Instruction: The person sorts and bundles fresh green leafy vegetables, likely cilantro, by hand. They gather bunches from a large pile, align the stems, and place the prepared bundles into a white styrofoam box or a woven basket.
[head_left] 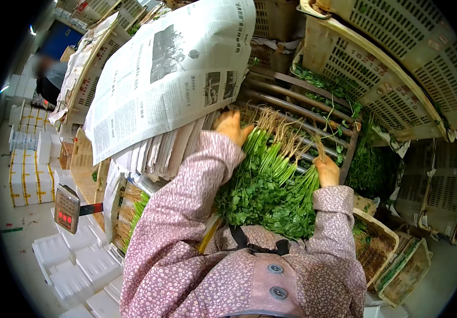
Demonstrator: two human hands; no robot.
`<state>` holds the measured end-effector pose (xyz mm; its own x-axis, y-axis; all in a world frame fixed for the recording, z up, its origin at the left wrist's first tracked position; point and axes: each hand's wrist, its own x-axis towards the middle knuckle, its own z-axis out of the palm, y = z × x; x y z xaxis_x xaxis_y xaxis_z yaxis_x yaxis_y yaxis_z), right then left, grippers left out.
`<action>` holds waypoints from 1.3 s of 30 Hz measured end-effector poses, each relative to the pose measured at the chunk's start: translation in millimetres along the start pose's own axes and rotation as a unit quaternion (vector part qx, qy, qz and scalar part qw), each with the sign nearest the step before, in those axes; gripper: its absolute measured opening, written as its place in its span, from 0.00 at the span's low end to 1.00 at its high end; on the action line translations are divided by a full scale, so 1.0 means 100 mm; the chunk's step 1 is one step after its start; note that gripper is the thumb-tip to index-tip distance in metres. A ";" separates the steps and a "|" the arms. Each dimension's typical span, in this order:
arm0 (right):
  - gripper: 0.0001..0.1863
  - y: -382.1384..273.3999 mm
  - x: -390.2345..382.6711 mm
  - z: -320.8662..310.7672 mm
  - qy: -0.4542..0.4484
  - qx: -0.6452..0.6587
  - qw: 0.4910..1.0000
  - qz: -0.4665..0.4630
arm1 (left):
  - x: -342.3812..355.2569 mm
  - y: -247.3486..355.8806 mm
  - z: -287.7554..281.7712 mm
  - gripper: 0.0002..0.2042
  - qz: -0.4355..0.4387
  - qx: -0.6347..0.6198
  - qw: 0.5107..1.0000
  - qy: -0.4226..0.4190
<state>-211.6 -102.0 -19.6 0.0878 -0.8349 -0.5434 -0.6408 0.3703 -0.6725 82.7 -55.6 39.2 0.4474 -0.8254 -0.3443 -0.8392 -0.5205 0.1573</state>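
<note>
A broad heap of coriander (268,185) lies in front of me on a metal-barred rack (340,114), pale roots pointing away and green leaves toward my body. My left hand (231,127) rests at the heap's upper left, beside the roots and the newspaper's lower edge. Its thumb is spread from the fingers, whose tips are partly hidden. On the heap's right side, my right hand (326,170) is closed around a few coriander stems just below their roots. A large newspaper sheet (175,69) curls upward over a thick stack of folded newspapers (159,151) at my left.
Plastic crates (353,71) stand at the back right, with loose greens around them. Another crate (374,246) sits low at my right. On the left are a scale display (67,208), white foam boxes (85,259) and taped cartons (29,175). A person (53,79) is farther off.
</note>
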 end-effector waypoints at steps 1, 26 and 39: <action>0.18 -0.09 0.00 0.11 0.059 -0.067 0.995 -0.037 | -0.11 0.00 -0.02 0.34 0.001 -0.018 0.998 -0.059; 0.23 -0.96 0.28 0.96 0.001 -0.344 0.926 -0.158 | -0.12 -0.48 0.69 0.45 -0.068 -0.177 0.982 -0.009; 0.34 -0.90 0.14 0.55 -0.169 0.263 0.946 -0.087 | -0.18 -0.38 0.44 0.37 0.085 -0.629 0.749 -0.191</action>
<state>-110.6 -125.1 5.7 0.4532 -0.7565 -0.4715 -0.1336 0.4654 -0.8750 93.4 -11.5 -1.6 0.0437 -0.9053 -0.4225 0.1878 -0.4080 0.8935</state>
